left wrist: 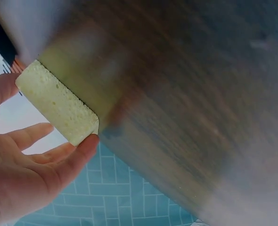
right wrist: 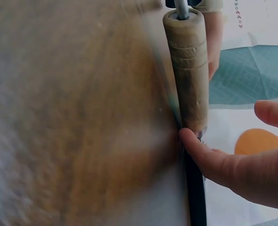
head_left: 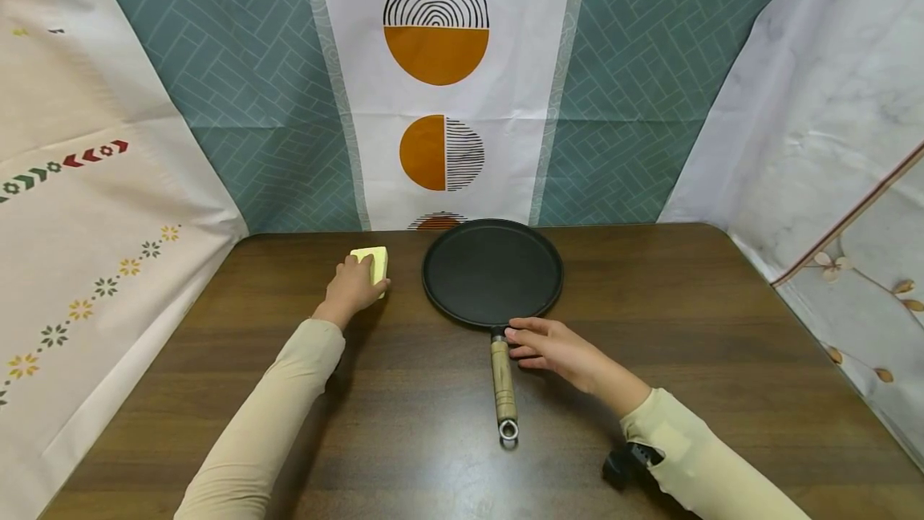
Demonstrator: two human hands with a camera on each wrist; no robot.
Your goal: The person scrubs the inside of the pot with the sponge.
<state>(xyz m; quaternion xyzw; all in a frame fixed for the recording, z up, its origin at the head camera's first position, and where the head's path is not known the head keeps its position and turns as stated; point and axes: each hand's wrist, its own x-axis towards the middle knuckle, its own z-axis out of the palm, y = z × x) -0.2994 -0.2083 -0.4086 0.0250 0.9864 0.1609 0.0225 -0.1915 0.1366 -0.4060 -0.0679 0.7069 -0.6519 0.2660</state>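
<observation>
A pale yellow sponge [head_left: 380,262] is in my left hand [head_left: 350,287], left of the pan near the table's back edge. In the left wrist view, fingers pinch the sponge [left wrist: 59,103] by its two ends. A round, flat black frying pan [head_left: 493,273] lies with its wooden handle [head_left: 503,383] pointing toward me. My right hand [head_left: 559,353] is beside the top of that handle, its fingers loosely extended. Seen from the right wrist, one fingertip is right at the end of the wooden grip [right wrist: 190,75] where it joins the pan.
Everything rests on a dark brown wooden table [head_left: 404,456]. Patterned cloth [head_left: 238,62] hangs right behind its back edge, with white cloths [head_left: 852,143] along the sides. A black device [head_left: 624,464] sits at my right wrist.
</observation>
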